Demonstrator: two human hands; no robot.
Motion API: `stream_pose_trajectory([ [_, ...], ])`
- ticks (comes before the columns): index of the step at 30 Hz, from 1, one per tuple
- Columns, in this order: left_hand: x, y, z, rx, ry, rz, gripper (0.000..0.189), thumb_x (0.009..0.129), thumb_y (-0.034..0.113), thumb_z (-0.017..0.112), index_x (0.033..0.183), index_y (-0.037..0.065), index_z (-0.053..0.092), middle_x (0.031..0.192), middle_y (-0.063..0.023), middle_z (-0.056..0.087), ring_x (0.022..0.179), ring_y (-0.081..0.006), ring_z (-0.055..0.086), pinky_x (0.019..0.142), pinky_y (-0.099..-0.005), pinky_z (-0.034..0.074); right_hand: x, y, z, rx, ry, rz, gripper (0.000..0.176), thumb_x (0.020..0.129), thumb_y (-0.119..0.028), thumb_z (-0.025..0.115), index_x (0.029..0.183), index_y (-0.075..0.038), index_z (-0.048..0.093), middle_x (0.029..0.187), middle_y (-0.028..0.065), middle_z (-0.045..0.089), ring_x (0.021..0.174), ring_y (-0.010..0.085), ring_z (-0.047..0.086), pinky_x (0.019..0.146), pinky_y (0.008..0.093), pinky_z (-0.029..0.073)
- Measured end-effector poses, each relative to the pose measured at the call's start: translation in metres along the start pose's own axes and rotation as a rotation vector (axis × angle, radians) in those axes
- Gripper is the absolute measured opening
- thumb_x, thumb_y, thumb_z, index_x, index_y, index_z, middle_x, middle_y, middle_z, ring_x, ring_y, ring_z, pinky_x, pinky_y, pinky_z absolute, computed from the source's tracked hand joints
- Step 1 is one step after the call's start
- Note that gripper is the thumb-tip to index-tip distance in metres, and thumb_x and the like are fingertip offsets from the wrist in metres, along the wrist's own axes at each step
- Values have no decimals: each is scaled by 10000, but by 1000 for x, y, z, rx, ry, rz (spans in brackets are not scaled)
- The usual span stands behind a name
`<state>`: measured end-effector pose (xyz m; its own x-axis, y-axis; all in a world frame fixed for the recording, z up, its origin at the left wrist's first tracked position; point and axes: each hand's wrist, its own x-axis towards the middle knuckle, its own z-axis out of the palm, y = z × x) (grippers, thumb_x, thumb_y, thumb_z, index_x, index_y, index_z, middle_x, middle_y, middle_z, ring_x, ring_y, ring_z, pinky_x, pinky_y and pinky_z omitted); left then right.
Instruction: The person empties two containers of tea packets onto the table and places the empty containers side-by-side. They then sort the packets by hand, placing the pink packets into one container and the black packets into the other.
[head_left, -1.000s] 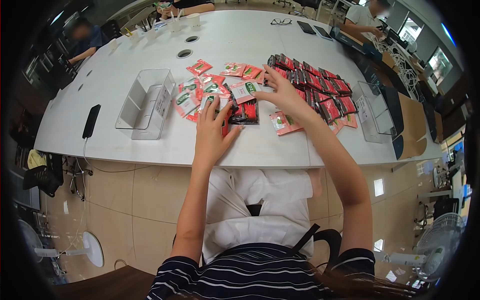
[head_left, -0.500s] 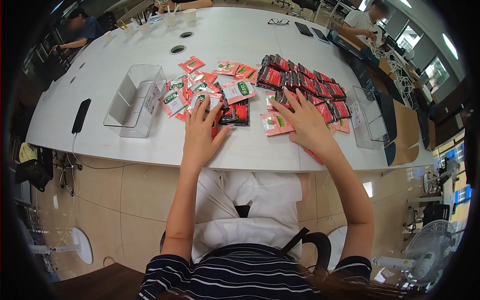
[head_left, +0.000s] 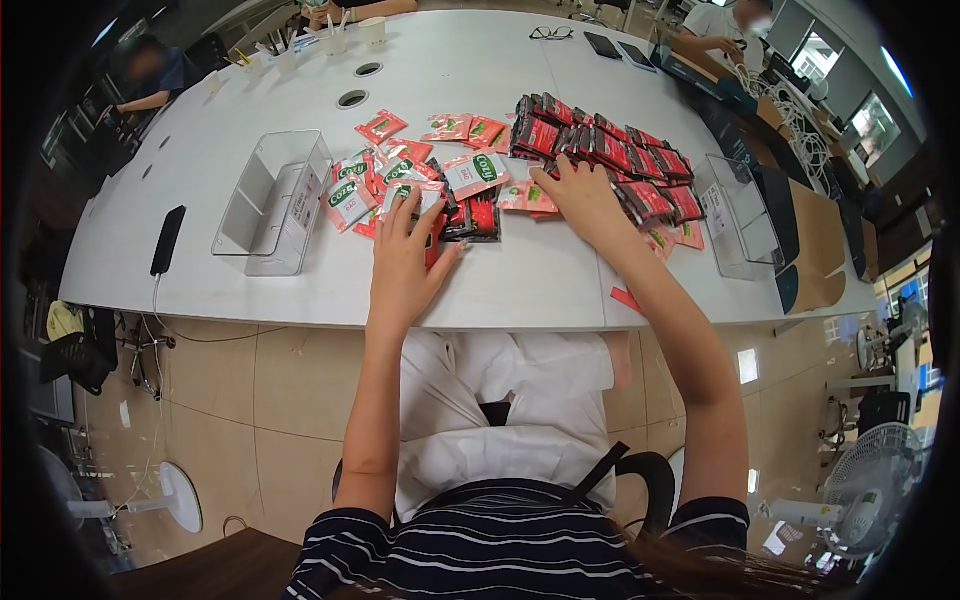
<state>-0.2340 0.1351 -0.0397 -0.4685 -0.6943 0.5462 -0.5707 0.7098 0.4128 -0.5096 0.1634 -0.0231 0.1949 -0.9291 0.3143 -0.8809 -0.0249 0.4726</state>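
My left hand (head_left: 402, 250) rests with spread fingers on the mixed pile of pink Cozy packets (head_left: 350, 203), close to some black-and-red packets (head_left: 478, 220). My right hand (head_left: 590, 205) lies with its fingers apart and slightly bent at the lower left of the big heap of black-and-red packets (head_left: 615, 150). Its fingertips touch pink packets (head_left: 525, 197) beside that heap. More pink packets (head_left: 660, 240) lie partly under the heap's lower right, and a red packet (head_left: 627, 299) sits near the table's front edge.
A clear divided bin (head_left: 270, 205) stands at left, another clear bin (head_left: 745, 225) at right beside an open cardboard box (head_left: 815, 250). A phone (head_left: 168, 240) with a cable lies far left. Glasses (head_left: 551, 34), phones and cups stand farther back. Other people sit around the table (head_left: 450, 60).
My right hand has moved left and up, and the pink packets by it have shifted left toward the middle. My left hand stays on its pile. The view has shifted slightly.
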Motion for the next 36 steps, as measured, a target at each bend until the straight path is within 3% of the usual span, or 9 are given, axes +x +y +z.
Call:
stream_pose_trajectory([
  [8, -2, -3, 3, -10, 24, 13, 549, 814, 275, 708, 1309, 122, 527, 1448, -150, 391, 1317, -350, 372, 1078, -459, 304, 14, 17, -14, 297, 30, 33, 456, 798, -124, 623, 1238, -200, 530, 1042, 74, 583, 775, 264, 650, 686, 390, 508],
  [12, -2, -4, 4, -33, 29, 18, 560, 808, 288, 711, 1310, 122, 527, 1445, -157, 389, 1321, -355, 363, 1081, -483, 289, 23, 25, -34, 474, 44, 107, 497, 786, -90, 640, 1257, -208, 533, 1178, 36, 592, 882, 281, 647, 727, 396, 526],
  [17, -2, -5, 5, -79, 14, 15, 565, 806, 314, 710, 1307, 122, 533, 1442, -163, 379, 1338, -367, 333, 1098, -534, 249, 40, 36, -66, 841, 194, 222, 357, 790, -93, 645, 1141, -141, 595, 930, 118, 675, 864, 329, 641, 754, 414, 500],
  [21, -2, -2, 1, -44, 26, 18, 634, 807, 287, 712, 1368, 127, 464, 1453, -165, 370, 1314, -351, 373, 1077, -480, 294, 62, 43, -67, 1227, 252, 340, 292, 782, -116, 673, 1035, 12, 604, 836, 126, 679, 748, 219, 651, 669, 339, 492],
  [24, 1, 0, 1, -134, 43, -30, 723, 809, 316, 709, 1427, 137, 379, 1468, -179, 330, 1335, -368, 335, 1091, -544, 254, 75, 40, -80, 1484, 6, 440, 232, 825, -172, 683, 973, -9, 609, 779, 14, 616, 677, 86, 563, 640, 264, 458],
  [28, 4, 2, -2, -219, 115, -48, 787, 817, 321, 709, 1465, 114, 314, 1480, -197, 301, 1337, -383, 326, 1071, -538, 274, 105, 12, -55, 2150, -141, 457, 209, 812, -136, 705, 975, -30, 630, 892, 29, 656, 802, 100, 619, 754, 263, 510],
  [32, 7, 7, -6, -263, 216, -70, 837, 794, 381, 725, 1472, 118, 311, 1498, -201, 268, 1346, -407, 300, 1057, -537, 275, 128, -26, -24, 2199, -477, 420, 213, 786, -147, 730, 965, -53, 661, 995, 32, 658, 844, 104, 624, 785, 271, 515],
  [34, 6, 8, -8, -121, 181, -58, 870, 763, 432, 739, 1466, 123, 329, 1505, -200, 254, 1355, -410, 280, 1059, -541, 261, 130, -49, -33, 1919, -638, 636, 307, 754, -172, 761, 1013, -52, 647, 974, 32, 649, 837, 108, 613, 756, 268, 512],
  [36, 7, 7, -7, -24, 129, -74, 894, 735, 475, 748, 1457, 126, 353, 1508, -203, 249, 1364, -409, 265, 1062, -549, 247, 134, -62, -26, 1916, -581, 532, 370, 737, -192, 778, 1047, -51, 633, 961, 32, 639, 851, 114, 609, 739, 269, 510],
])
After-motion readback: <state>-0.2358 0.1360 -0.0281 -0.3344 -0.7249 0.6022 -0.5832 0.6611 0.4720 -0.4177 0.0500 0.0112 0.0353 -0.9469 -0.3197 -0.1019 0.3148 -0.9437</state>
